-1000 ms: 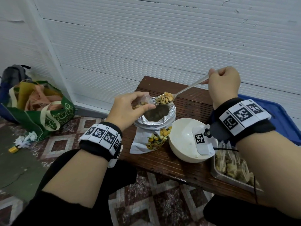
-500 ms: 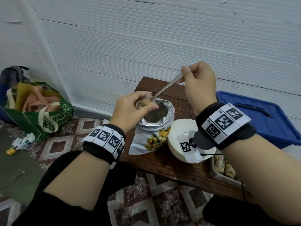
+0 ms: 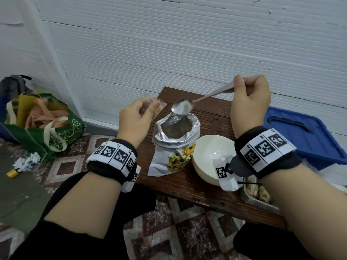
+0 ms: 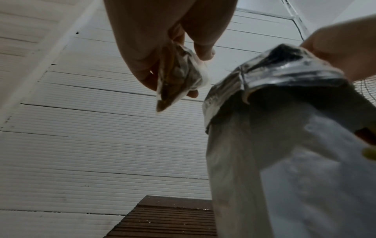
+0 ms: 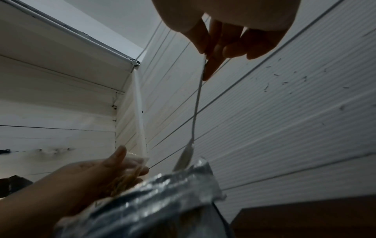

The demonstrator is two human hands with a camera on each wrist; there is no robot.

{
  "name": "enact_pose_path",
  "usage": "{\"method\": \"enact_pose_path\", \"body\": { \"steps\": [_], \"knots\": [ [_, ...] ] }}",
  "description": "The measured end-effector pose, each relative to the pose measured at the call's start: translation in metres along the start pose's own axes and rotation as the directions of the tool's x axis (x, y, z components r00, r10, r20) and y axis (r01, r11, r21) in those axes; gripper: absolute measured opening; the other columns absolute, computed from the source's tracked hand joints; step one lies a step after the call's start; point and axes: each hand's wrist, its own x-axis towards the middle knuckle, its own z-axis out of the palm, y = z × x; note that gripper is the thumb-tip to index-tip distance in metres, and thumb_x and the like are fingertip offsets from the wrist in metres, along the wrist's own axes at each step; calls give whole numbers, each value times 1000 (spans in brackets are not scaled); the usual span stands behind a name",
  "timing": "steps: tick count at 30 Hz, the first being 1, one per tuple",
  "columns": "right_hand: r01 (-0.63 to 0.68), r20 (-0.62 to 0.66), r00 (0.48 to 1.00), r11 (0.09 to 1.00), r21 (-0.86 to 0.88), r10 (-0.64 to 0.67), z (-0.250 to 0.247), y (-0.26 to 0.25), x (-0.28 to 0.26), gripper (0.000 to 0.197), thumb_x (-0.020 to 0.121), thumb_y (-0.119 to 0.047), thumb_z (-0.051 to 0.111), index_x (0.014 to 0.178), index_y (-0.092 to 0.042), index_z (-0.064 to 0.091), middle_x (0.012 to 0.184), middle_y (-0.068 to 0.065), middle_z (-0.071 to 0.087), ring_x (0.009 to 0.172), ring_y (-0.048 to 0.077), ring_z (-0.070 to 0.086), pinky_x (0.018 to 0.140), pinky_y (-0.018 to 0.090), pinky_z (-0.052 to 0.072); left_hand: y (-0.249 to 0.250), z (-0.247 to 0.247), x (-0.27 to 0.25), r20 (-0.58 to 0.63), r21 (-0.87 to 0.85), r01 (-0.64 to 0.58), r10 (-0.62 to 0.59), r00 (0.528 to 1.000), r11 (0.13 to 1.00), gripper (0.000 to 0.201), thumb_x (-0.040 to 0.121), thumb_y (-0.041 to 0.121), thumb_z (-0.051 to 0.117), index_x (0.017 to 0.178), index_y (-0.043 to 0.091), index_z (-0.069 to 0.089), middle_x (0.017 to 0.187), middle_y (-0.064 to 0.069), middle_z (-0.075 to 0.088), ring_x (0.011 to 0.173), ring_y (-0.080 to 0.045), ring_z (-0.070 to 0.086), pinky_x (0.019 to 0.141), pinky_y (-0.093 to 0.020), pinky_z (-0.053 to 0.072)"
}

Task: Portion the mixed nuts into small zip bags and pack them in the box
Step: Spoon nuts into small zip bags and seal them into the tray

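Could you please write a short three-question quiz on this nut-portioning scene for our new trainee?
1. True or false: the spoon is loaded with nuts.
2. What does the left hand hold? A) white bowl B) small zip bag C) spoon
3. Over what does the spoon's bowl hang?

Key: 1. False, it is empty. 2. B, the small zip bag, nuts inside. 3. The open foil nut pouch; the right hand grips the handle.

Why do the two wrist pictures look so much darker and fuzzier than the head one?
Head view: evenly lit and sharp, with glare on the empty spoon and straight wall lines bowed by the wide lens. Left wrist view: looks up against the bright wall, so the left hand and zip bag go dim. Right wrist view: dark and soft; the foil nut bag is blurred.
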Motion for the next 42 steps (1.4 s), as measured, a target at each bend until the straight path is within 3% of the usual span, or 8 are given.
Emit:
{"method": "enact_pose_path", "body": {
  "steps": [5,10,15,21,25,33,36,42],
  "knots": [
    [-114,91,987,979,-171,131,-1,19,-15,31,94,-23,56,67,-25,42,65,-11,47,54,-11,46,55,7,36,-3,-1,1,-46,-35,18,-20,999,999,23,86,49,56,92,29,66,88,23,63,83,-6,62,73,-19,51],
    [144,372,928,925,-352,-3,13,46,-41,20,90,-31,61,72,-23,57,74,-3,63,83,20,54,78,37,43,4,0,-2,-11,-45,-34,33,999,998,26,81,59,51,89,37,62,87,22,62,88,-1,60,78,-17,48],
    [321,464,884,796,-514,-57,21,57,-45,25,89,-45,58,85,-22,66,83,-4,60,90,24,49,77,24,21,9,-1,-5,7,-46,-88,88,996,995,22,83,56,51,90,39,62,88,25,61,84,11,57,78,-8,45],
    [162,364,932,890,-427,5,6,39,-39,19,92,-44,52,89,-27,61,94,-5,57,102,20,45,89,30,29,32,3,-8,-1,-143,-167,169,986,975,38,84,51,55,95,18,71,104,22,65,94,5,63,86,-15,48],
    [61,356,932,940,-337,67,-17,17,-28,39,90,-54,44,83,-28,70,82,-3,66,98,23,56,91,38,40,61,18,-16,61,-192,-214,230,971,958,19,88,42,57,98,31,67,104,25,63,94,11,61,81,-8,47],
    [-212,365,882,944,-254,297,-86,-8,-14,33,85,-34,65,68,-6,71,61,2,63,63,7,59,67,31,44,93,79,-49,185,-236,-344,390,902,909,34,90,39,58,115,18,69,114,14,62,106,5,58,90,-11,45],
    [-230,348,874,920,-319,339,-113,-1,-12,27,84,-25,66,69,-2,71,74,16,67,72,19,61,74,41,48,99,103,-69,301,-265,-322,395,868,909,42,88,38,63,121,12,66,114,16,63,101,7,58,87,-9,44],
    [-210,353,858,882,-422,372,-163,12,-10,31,88,-25,63,63,-9,71,75,10,71,83,26,66,85,42,50,98,140,-96,591,-269,-103,249,768,958,71,74,41,75,137,37,43,119,24,56,113,19,46,100,-8,37]
  ]
}}
